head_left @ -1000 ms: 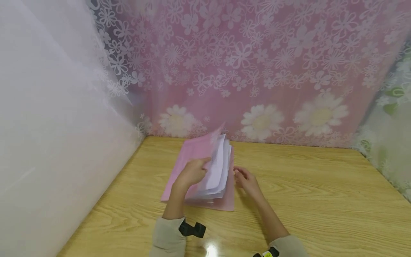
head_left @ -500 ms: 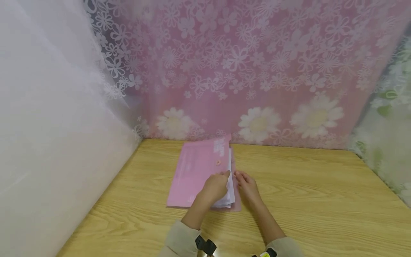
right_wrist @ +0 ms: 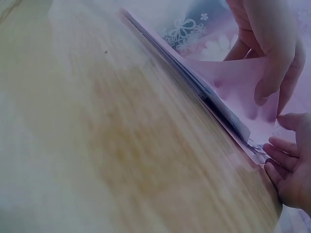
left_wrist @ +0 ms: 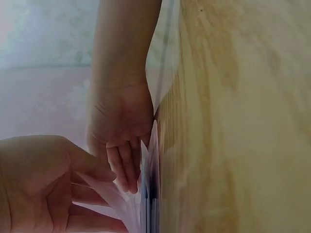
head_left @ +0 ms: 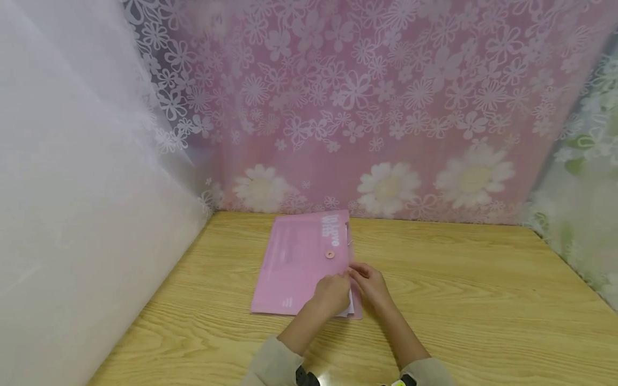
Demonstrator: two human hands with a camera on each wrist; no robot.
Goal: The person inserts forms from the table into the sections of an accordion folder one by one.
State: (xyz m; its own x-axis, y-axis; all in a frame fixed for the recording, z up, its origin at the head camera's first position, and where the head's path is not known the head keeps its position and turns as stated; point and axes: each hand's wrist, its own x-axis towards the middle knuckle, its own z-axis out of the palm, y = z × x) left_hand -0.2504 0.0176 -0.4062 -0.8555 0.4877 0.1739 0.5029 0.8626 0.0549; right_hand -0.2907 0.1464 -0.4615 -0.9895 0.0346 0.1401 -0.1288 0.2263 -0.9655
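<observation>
A pink folder [head_left: 296,257] with white lettering and a round button [head_left: 330,254] lies on the wooden table. My left hand [head_left: 332,295] pinches the right edge of its top cover [right_wrist: 243,80], thumb on the underside and fingers on the outer face. In the right wrist view the cover is raised a little over a stack of papers [right_wrist: 226,116]. My right hand [head_left: 373,287] is at the same edge of the folder. Its fingers [left_wrist: 127,165] are fairly straight beside the papers, with the thumb right at the cover's edge.
Bare wood tabletop [head_left: 463,295] extends to the right of the folder. A pink flowered curtain [head_left: 309,107] hangs behind the table, a whitish sheet [head_left: 96,177] on the left and a pale flowered one [head_left: 589,214] on the right.
The left hand has swung the folder's cover over to the right and down, so it now hides most of the papers. The right hand has stayed near the folder's right edge.
</observation>
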